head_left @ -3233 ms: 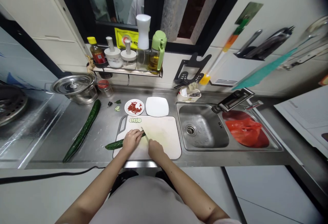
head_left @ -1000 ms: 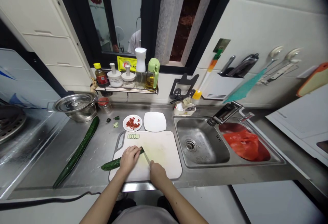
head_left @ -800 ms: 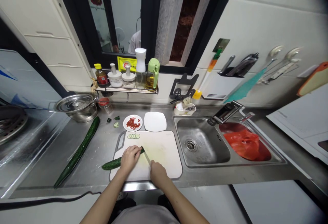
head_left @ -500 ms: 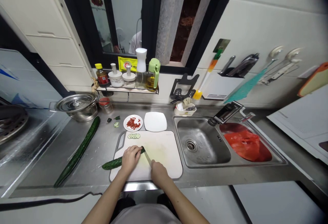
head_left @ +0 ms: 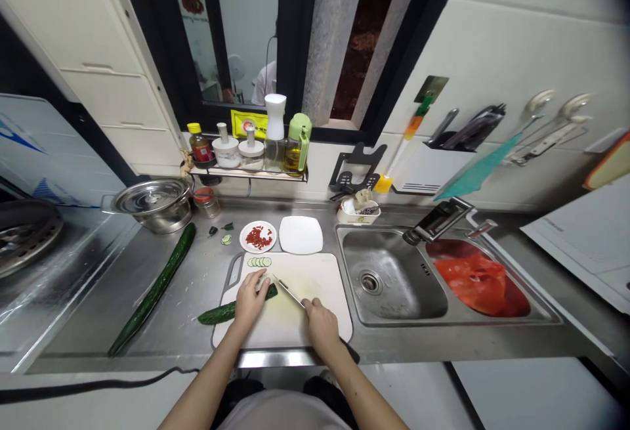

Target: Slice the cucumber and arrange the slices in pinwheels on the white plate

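My left hand [head_left: 250,300] lies over a green cucumber [head_left: 216,314], closed round its middle, with the fingertips reaching past its far side. The cut end shows right of my thumb. In my right hand [head_left: 322,328] is a kitchen knife [head_left: 291,291], its blade pointing up-left toward the cut end and its dark handle showing below my wrist. Both hands are above a white cutting board [head_left: 300,335] with a grey edge. Several cucumber slices [head_left: 259,262] overlap in a row near the board's top left. Whether a slice is under my fingertips cannot be made out.
Behind the board stand a plate of red pieces [head_left: 258,237] and a white plate [head_left: 300,234]. A whole cucumber [head_left: 152,292] and a lidded pot [head_left: 152,203] are at left. To the right is the sink [head_left: 388,272], with a red bag [head_left: 472,282] in its second basin.
The knife has come away from the cucumber's cut end and tilted, my right hand moving a little right. My left fingers have shifted forward. The view has shifted slightly.
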A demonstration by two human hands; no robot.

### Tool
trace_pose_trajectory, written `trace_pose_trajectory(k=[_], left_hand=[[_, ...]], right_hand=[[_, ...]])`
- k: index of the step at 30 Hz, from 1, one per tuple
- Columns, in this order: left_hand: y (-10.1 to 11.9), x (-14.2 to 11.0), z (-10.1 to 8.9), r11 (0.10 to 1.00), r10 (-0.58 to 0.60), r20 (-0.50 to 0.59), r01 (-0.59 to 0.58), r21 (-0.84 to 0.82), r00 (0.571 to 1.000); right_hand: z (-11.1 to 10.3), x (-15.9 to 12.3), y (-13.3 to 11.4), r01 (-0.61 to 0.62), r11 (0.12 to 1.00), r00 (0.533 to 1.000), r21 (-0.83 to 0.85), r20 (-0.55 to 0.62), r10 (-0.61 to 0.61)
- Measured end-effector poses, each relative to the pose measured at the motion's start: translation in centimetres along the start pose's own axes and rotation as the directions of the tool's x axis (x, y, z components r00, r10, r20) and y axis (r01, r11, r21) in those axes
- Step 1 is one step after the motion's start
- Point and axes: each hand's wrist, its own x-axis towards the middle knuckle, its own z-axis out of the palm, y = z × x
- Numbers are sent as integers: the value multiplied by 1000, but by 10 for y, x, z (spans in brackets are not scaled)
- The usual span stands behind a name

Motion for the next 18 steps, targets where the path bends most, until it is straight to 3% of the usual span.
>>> trace_pose_trajectory(k=[6, 11, 18], left_hand=[[7, 15, -2, 998, -25, 35, 27, -52, 999], [13, 23, -3, 1000, -9, 168, 8, 8, 986], [27, 28, -9, 989, -3, 364, -51, 138, 932]], right_hand=[[-2, 1, 13, 45, 995, 985, -86, -164, -59], [-1, 3, 18, 83, 990, 966, -112, -235, -108], [2, 5, 23, 141, 982, 946, -122, -277, -170]])
